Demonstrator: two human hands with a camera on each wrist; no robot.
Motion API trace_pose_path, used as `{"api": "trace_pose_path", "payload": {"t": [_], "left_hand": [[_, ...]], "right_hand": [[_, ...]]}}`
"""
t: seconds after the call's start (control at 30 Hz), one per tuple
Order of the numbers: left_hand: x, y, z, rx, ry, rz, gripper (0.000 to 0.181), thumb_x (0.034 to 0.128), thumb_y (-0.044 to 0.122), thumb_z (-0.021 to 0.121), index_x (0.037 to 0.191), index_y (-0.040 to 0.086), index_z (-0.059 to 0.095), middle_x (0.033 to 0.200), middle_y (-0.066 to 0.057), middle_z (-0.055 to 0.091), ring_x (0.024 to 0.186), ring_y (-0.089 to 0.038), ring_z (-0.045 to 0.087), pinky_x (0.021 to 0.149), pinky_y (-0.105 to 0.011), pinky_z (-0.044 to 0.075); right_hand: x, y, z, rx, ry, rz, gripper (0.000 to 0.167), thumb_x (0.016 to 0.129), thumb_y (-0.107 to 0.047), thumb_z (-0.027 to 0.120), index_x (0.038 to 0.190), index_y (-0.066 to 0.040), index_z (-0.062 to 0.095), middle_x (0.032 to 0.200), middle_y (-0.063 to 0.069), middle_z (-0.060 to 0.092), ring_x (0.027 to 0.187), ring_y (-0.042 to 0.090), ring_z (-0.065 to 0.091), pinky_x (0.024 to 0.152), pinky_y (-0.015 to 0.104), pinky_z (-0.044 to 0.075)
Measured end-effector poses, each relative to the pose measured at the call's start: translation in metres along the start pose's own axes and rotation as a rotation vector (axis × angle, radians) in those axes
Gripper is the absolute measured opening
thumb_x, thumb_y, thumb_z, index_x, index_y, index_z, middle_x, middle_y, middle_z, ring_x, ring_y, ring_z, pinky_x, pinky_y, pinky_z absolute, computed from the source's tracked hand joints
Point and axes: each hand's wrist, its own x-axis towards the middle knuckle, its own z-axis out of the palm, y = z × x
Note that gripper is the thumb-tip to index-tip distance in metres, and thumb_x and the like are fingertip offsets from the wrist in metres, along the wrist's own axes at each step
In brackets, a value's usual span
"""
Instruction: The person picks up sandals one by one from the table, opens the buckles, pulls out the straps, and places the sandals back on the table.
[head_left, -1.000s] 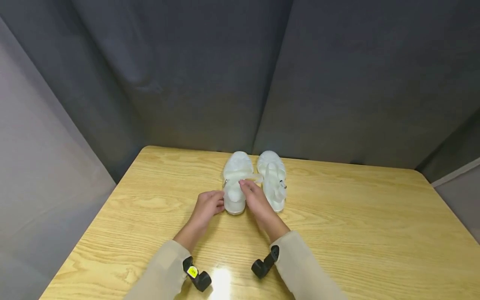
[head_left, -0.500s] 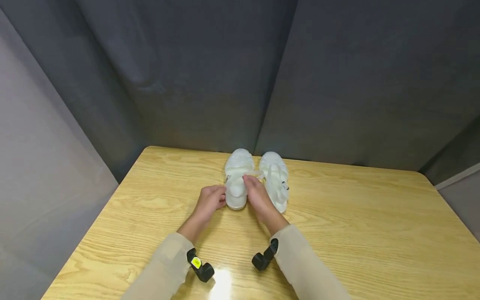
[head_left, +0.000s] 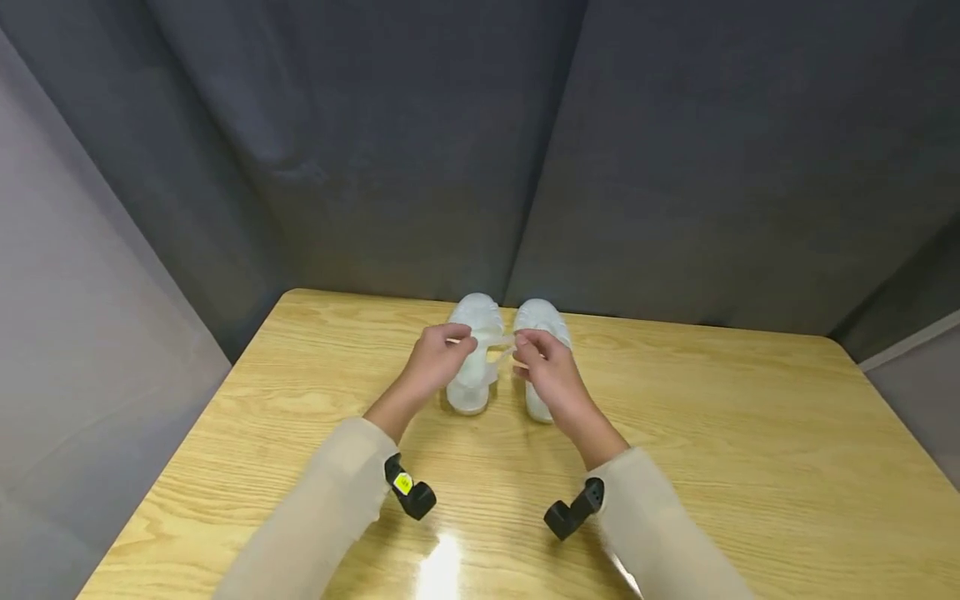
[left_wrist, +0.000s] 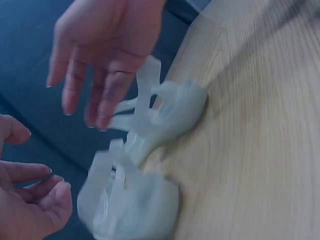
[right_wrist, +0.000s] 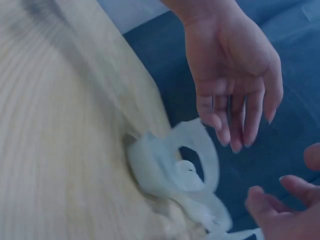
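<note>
Two white, translucent sandals stand side by side on the table, a left sandal (head_left: 471, 392) and a right sandal (head_left: 542, 317), toes toward the curtain. My left hand (head_left: 435, 360) hovers at the outer side of the left sandal, fingers loosely bent. In the left wrist view this hand (left_wrist: 35, 200) is apart from the straps. My right hand (head_left: 553, 373) hides much of the right sandal. Its fingertips lie close to thin straps (head_left: 501, 340) reaching from the left sandal. The right wrist view shows the right hand (right_wrist: 295, 207) with bent, spread fingers and nothing between them.
A wooden table (head_left: 712, 433) carries the sandals near its far edge. Behind it hangs a dark grey curtain (head_left: 420, 167), with a pale panel (head_left: 90, 275) at the left. Wrist cameras (head_left: 411, 490) sit on both beige sleeves.
My hands have left the left sandal's heel and risen forward. The right hand has moved right, over the right sandal; the left is now beside the left sandal's middle. Both sandals stay in place.
</note>
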Motion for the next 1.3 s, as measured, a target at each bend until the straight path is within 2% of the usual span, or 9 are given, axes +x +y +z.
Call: {"api": "trace_pose_path", "payload": {"t": [0.1,0.17,0.27,0.37,0.47,0.6,0.87,1.03,1.3], "left_hand": [[0.008,0.008,0.014,0.027,-0.038,0.054,0.039,0.0924,0.019,0.054,0.127,0.002,0.056,0.126,-0.014,0.059,0.111,-0.026,0.059,0.09,-0.038,0.05],[0.013,0.011,0.023,0.03,-0.071,0.074,0.04,0.0924,0.018,0.055,0.129,0.001,0.055,0.126,-0.014,0.058,0.111,-0.026,0.059,0.089,-0.037,0.05],[0.02,0.014,0.037,0.039,-0.089,0.093,0.041,0.0915,0.016,0.056,0.13,0.001,0.054,0.125,-0.014,0.059,0.109,-0.025,0.061,0.086,-0.035,0.052],[0.025,0.015,0.049,0.032,-0.09,0.102,0.041,0.0902,0.013,0.056,0.129,0.001,0.054,0.124,-0.016,0.059,0.108,-0.025,0.062,0.084,-0.033,0.052],[0.029,0.014,0.06,0.035,-0.088,0.103,0.041,0.09,0.009,0.055,0.13,0.0,0.053,0.125,-0.017,0.059,0.109,-0.025,0.061,0.084,-0.031,0.052],[0.034,0.011,0.071,0.092,-0.081,0.117,0.042,0.0902,0.004,0.052,0.131,-0.002,0.051,0.124,-0.016,0.059,0.109,-0.024,0.061,0.087,-0.03,0.051],[0.037,0.009,0.082,0.221,-0.033,0.124,0.041,0.0899,0.008,0.057,0.129,-0.002,0.053,0.119,-0.014,0.063,0.107,-0.023,0.062,0.091,-0.033,0.049],[0.035,0.01,0.083,0.251,-0.025,0.143,0.041,0.0889,0.009,0.059,0.127,-0.003,0.054,0.112,-0.014,0.066,0.105,-0.023,0.063,0.09,-0.033,0.05],[0.029,0.005,0.084,0.279,-0.035,0.14,0.04,0.0885,0.008,0.06,0.127,-0.003,0.054,0.109,-0.013,0.066,0.104,-0.024,0.061,0.091,-0.034,0.048]], "right_hand": [[0.001,-0.003,-0.011,-0.037,0.065,-0.048,0.033,0.1,-0.02,0.044,0.126,-0.001,0.05,0.121,0.014,0.051,0.115,0.029,0.052,0.093,0.039,0.049],[0.002,-0.002,-0.019,-0.063,0.124,-0.076,0.031,0.1,-0.018,0.046,0.125,-0.001,0.052,0.12,0.015,0.054,0.112,0.028,0.053,0.091,0.041,0.05],[0.005,0.004,-0.03,-0.089,0.195,-0.079,0.03,0.099,-0.016,0.046,0.123,0.0,0.054,0.118,0.016,0.055,0.106,0.027,0.054,0.089,0.041,0.05],[0.008,0.016,-0.039,-0.112,0.24,-0.032,0.03,0.098,-0.014,0.047,0.122,0.002,0.054,0.116,0.016,0.055,0.098,0.024,0.053,0.08,0.031,0.051],[0.01,0.03,-0.045,-0.142,0.271,0.036,0.03,0.097,-0.013,0.048,0.122,0.003,0.054,0.113,0.014,0.055,0.092,0.018,0.05,0.07,0.019,0.046],[0.012,0.045,-0.048,-0.164,0.309,0.091,0.029,0.096,-0.012,0.049,0.12,0.003,0.056,0.11,0.014,0.056,0.089,0.016,0.049,0.067,0.017,0.043],[0.015,0.059,-0.042,-0.185,0.253,0.131,0.031,0.096,-0.014,0.05,0.12,0.004,0.056,0.113,0.018,0.056,0.097,0.021,0.051,0.075,0.021,0.042],[0.015,0.06,-0.039,-0.164,0.23,0.159,0.031,0.097,-0.016,0.049,0.119,0.004,0.056,0.114,0.017,0.055,0.1,0.022,0.05,0.077,0.023,0.042],[0.013,0.06,-0.038,-0.153,0.181,0.18,0.032,0.098,-0.017,0.047,0.123,0.001,0.054,0.12,0.016,0.05,0.103,0.022,0.048,0.079,0.026,0.043]]}}
